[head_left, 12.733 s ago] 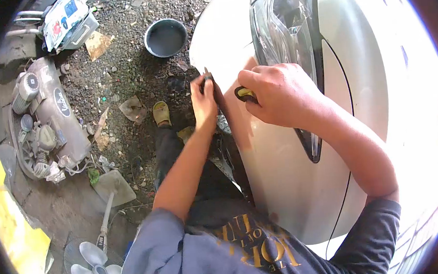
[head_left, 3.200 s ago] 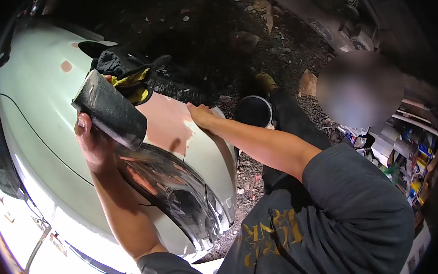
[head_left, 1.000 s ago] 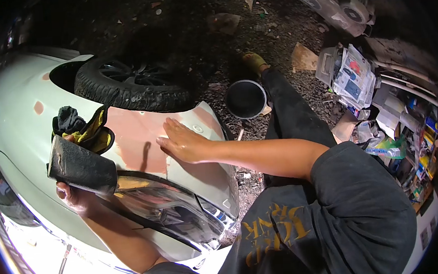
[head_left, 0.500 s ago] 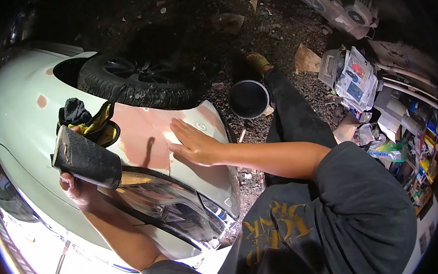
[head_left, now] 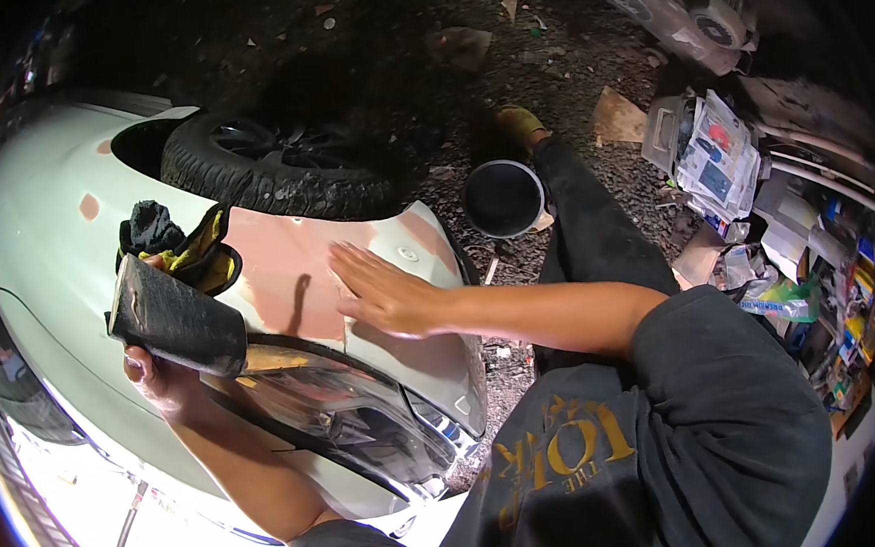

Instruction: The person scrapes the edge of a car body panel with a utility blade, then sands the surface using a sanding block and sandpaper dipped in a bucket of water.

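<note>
My left hand (head_left: 156, 379) is closed around a black, dusty sanding block (head_left: 180, 314), held up over the white car fender (head_left: 75, 246). Beyond the block sits a black-and-yellow fabric piece (head_left: 198, 258) with a dark, fuzzy wad (head_left: 152, 226); how these are held is partly hidden. With fingers stretched out flat, my right hand (head_left: 391, 298) lies on the front part of the fender, fingertips at a pinkish-brown filler patch (head_left: 272, 274). Nothing shows in that hand. The headlight (head_left: 334, 380) is just below both hands.
A black tyre (head_left: 261, 174) fills the wheel arch. On the gravel stands a dark bucket (head_left: 503, 199) next to my leg. Newspapers (head_left: 716, 156) and piled clutter (head_left: 807, 261) lie to the right. A machine with a motor (head_left: 713, 26) is at the top right.
My right hand has slid slightly left across the filler patch, fingers still flat. The left hand and sanding block look unchanged; the whole view has shifted a little.
</note>
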Demonstrator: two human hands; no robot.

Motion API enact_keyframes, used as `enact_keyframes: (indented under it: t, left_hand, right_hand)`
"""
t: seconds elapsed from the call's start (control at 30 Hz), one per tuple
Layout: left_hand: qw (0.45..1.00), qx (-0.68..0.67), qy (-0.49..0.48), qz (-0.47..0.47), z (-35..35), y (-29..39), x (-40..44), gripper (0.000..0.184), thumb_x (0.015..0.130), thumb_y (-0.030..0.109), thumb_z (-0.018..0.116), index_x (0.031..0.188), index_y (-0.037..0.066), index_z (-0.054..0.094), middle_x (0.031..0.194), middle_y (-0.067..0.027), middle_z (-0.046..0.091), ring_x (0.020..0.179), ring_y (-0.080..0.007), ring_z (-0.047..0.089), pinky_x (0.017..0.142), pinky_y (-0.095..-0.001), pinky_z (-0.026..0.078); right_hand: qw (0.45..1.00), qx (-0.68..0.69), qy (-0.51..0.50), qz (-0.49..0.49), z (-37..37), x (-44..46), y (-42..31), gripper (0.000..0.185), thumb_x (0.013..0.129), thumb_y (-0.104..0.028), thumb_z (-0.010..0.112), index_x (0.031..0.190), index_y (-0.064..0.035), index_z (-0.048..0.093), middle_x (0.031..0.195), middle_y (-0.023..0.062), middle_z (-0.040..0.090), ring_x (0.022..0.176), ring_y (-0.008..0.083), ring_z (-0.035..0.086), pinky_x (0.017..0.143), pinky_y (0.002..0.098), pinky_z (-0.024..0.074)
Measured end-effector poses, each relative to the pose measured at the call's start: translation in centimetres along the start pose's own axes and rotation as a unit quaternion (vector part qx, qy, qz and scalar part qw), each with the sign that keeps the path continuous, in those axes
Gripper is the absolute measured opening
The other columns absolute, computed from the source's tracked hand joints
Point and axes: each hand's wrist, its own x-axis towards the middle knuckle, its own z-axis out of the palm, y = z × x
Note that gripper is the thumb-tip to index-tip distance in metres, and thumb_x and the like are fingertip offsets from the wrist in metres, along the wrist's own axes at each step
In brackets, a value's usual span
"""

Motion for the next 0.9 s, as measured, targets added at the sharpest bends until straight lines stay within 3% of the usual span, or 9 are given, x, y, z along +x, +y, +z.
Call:
enact_keyframes:
  t: [0.2,0.3,0.4,0.47,0.57,0.7,0.8,0.9]
  left_hand:
    - [0.997,0.05,0.051,-0.033,0.5,0.6,0.2,0.104,0.089,0.061,0.07,0.156,-0.009,0.034,0.156,-0.023,0.044,0.139,-0.032,0.051,0.116,-0.0448,0.043]
    - [1.0,-0.007,-0.012,-0.022,-0.1,0.5,0.5,0.087,0.099,0.051,0.065,0.154,-0.008,0.035,0.157,-0.0212,0.045,0.14,-0.034,0.05,0.114,-0.0493,0.046]
    - [0.995,-0.029,-0.089,0.021,-1.1,-0.5,1.0,0.057,0.104,0.026,0.063,0.154,0.007,0.042,0.159,-0.0191,0.042,0.139,-0.0357,0.052,0.115,-0.05,0.047]
    - [0.995,-0.042,-0.084,0.015,-1.1,-0.6,0.8,0.054,0.103,0.016,0.064,0.153,0.01,0.044,0.156,-0.0182,0.044,0.139,-0.0354,0.052,0.115,-0.0487,0.047]
    - [0.987,-0.148,-0.03,-0.053,0.2,1.0,1.2,0.059,0.098,0.002,0.068,0.151,0.01,0.045,0.148,-0.017,0.051,0.139,-0.0335,0.052,0.115,-0.045,0.047]
    - [0.987,-0.15,0.018,-0.062,-0.7,1.0,1.0,0.063,0.094,-0.009,0.066,0.151,0.009,0.046,0.146,-0.0176,0.054,0.138,-0.0357,0.053,0.115,-0.0448,0.046]
    - [0.989,-0.13,0.042,-0.05,-3.2,-0.2,1.3,0.066,0.092,-0.015,0.063,0.151,0.008,0.045,0.146,-0.0186,0.054,0.137,-0.0385,0.054,0.115,-0.046,0.045]
    - [0.997,0.054,0.059,-0.019,-2.4,-1.2,1.4,0.057,0.098,0.017,0.064,0.152,0.005,0.047,0.149,-0.0139,0.055,0.137,-0.0302,0.053,0.117,-0.0422,0.04]
  right_hand:
    - [0.999,-0.01,0.019,-0.038,-0.8,11.6,0.6,0.081,0.112,-0.053,0.027,0.16,0.0118,0.023,0.17,0.0321,0.016,0.161,0.0396,0.012,0.132,0.0453,0.0107]
    - [1.0,-0.003,0.012,-0.024,-1.3,11.7,0.3,0.079,0.112,-0.052,0.027,0.16,0.011,0.023,0.17,0.0315,0.016,0.161,0.0384,0.013,0.132,0.0438,0.0108]
    - [0.999,0.014,0.02,-0.022,-0.7,8.5,2.0,0.077,0.113,-0.05,0.029,0.163,0.0081,0.018,0.172,0.0278,0.011,0.162,0.0345,0.008,0.132,0.0416,0.0077]
    - [1.0,0.028,0.013,0.004,-0.6,5.7,3.1,0.078,0.113,-0.05,0.03,0.164,0.0061,0.015,0.174,0.0241,0.006,0.163,0.0312,0.003,0.132,0.0397,0.005]
    - [0.998,0.038,0.023,0.037,-0.1,2.5,5.4,0.081,0.112,-0.053,0.029,0.163,0.0084,0.016,0.173,0.0259,0.01,0.162,0.0341,0.006,0.132,0.0402,0.008]
    - [0.992,0.06,0.004,0.11,-0.7,-1.3,6.8,0.082,0.112,-0.054,0.029,0.162,0.0101,0.019,0.173,0.0262,0.011,0.162,0.034,0.008,0.132,0.0391,0.0081]
    - [0.989,0.009,-0.035,0.147,-1.8,-4.2,7.2,0.081,0.111,-0.053,0.031,0.158,0.0127,0.027,0.17,0.0289,0.02,0.16,0.0368,0.019,0.131,0.0398,0.0156]
    - [0.987,-0.016,-0.045,0.152,-3.6,-8.6,5.0,0.076,0.11,-0.05,0.039,0.157,0.0096,0.034,0.168,0.0286,0.027,0.157,0.0382,0.028,0.128,0.0416,0.0227]
